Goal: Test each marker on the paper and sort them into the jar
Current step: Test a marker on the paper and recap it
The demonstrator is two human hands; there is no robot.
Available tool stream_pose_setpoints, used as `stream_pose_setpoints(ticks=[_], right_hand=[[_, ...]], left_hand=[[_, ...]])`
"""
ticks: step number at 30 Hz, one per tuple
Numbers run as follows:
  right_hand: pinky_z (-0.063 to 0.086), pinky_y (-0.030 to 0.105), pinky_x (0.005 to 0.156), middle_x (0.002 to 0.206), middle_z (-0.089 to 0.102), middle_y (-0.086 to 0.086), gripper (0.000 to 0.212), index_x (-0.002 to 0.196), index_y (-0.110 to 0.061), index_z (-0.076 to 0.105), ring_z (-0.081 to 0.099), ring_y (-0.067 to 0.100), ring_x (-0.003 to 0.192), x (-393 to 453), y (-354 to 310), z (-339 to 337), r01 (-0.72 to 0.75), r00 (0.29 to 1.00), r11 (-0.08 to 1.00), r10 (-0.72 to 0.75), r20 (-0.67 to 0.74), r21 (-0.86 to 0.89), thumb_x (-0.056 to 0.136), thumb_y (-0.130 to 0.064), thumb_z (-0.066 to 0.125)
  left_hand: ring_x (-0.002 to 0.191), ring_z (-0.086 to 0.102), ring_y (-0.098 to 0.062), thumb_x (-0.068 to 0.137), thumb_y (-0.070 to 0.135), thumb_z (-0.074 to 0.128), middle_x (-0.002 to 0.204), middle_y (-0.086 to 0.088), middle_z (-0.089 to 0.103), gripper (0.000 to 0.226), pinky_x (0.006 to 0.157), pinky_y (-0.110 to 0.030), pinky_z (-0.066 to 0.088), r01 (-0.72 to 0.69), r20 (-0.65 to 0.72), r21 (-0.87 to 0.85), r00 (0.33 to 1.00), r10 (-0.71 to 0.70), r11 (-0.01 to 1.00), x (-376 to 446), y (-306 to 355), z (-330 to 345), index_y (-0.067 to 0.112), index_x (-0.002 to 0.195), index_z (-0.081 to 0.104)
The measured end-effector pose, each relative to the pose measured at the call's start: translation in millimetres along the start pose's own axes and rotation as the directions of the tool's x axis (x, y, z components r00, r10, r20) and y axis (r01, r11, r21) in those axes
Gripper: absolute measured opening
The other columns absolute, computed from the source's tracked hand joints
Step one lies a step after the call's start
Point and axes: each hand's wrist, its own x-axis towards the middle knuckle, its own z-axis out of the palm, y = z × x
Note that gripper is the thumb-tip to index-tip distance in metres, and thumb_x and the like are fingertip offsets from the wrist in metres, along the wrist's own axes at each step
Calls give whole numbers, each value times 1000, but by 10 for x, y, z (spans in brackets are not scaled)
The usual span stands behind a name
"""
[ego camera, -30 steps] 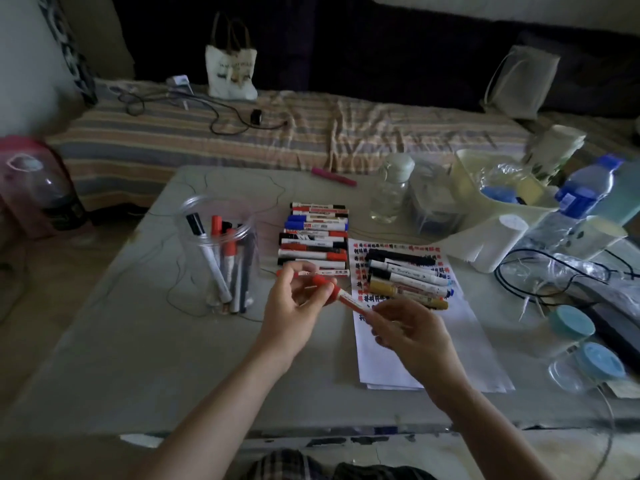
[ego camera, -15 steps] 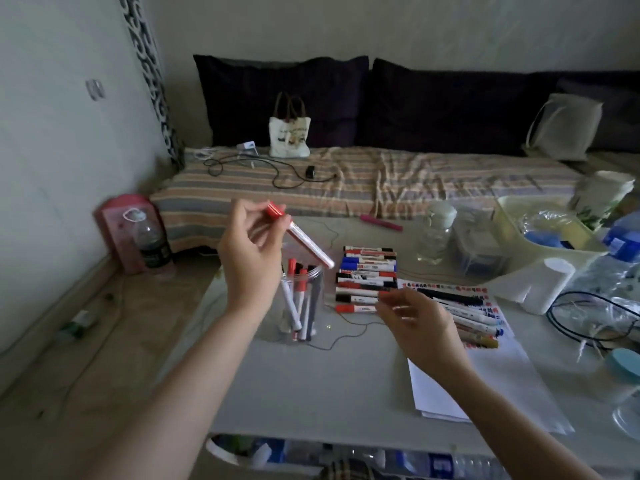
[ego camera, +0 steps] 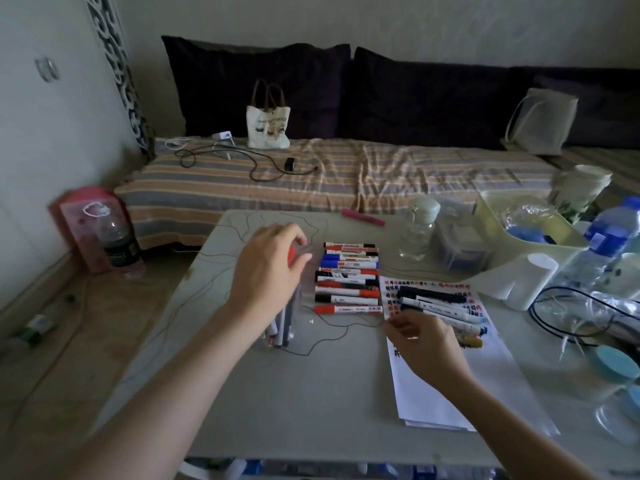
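Observation:
My left hand [ego camera: 266,275] hovers over the mouth of the clear jar [ego camera: 281,332] and hides most of it. It holds a red-capped marker [ego camera: 292,255], of which only the cap shows between the fingers. Several markers stand in the jar. A row of red, black and blue markers [ego camera: 349,278] lies just right of the jar. More markers [ego camera: 441,311] lie on the white paper [ego camera: 450,396], whose top carries coloured test scribbles. My right hand [ego camera: 424,346] rests at the paper's left edge, fingers loosely curled, nothing visible in it.
A pink marker [ego camera: 363,216] lies at the table's far edge. A clear bottle [ego camera: 419,230], tissue roll [ego camera: 526,282], pale bin [ego camera: 495,216], water bottle [ego camera: 611,237], black cable [ego camera: 568,327] and blue-lidded jars [ego camera: 614,363] crowd the right side. Behind is a striped couch.
My left hand has come down from a raised position to the jar's mouth with the red marker. My right hand has shifted right to the paper's edge.

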Motion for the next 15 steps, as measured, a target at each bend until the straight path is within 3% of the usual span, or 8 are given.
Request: stream_pose_setpoints(ticks=[3, 5, 7, 11, 15], right_hand=[[56, 20, 77, 82, 72, -9, 12, 97, -19, 76, 67, 4, 76, 166, 103, 57, 12, 1000, 995, -9, 23, -103, 89, -16, 67], [57, 34, 83, 97, 74, -1, 20, 107, -17, 74, 69, 15, 86, 280, 179, 130, 95, 994, 976, -85, 61, -193, 91, -13, 63], [53, 40, 91, 116, 70, 3, 30, 119, -17, 68, 67, 21, 101, 402, 233, 230, 201, 977, 938, -170, 131, -283, 92, -9, 58], [40, 41, 101, 133, 61, -3, 39, 131, -22, 58, 56, 20, 123, 634, 296, 485, 327, 940, 852, -247, 236, -410, 93, -14, 57], [37, 43, 100, 125, 60, 0, 33, 121, -24, 65, 52, 26, 120, 725, 391, 665, 306, 948, 833, -226, 222, -461, 89, -32, 68]], left_hand=[[81, 60, -13, 80, 13, 75, 88, 3, 65, 14, 84, -14, 43, -110, 98, -191, 987, 130, 975, -244, 283, 394, 14, 87, 62], [89, 61, -14, 81, 17, 75, 96, 3, 64, 17, 84, -29, 50, -42, 277, -232, 955, 108, 972, -526, 257, 751, 16, 93, 63], [101, 59, -15, 82, 22, 74, 108, 4, 63, 23, 87, -35, 49, 58, 394, -182, 919, 18, 982, -806, 84, 1063, 18, 102, 63], [108, 54, -15, 85, 25, 70, 111, 3, 60, 24, 90, -24, 41, 126, 412, -146, 910, -55, 981, -1097, -151, 1316, 17, 106, 63], [96, 56, -17, 80, 24, 72, 99, 2, 59, 17, 77, -24, 40, 105, 387, -148, 921, -40, 983, -1127, -196, 1366, 17, 92, 63]])
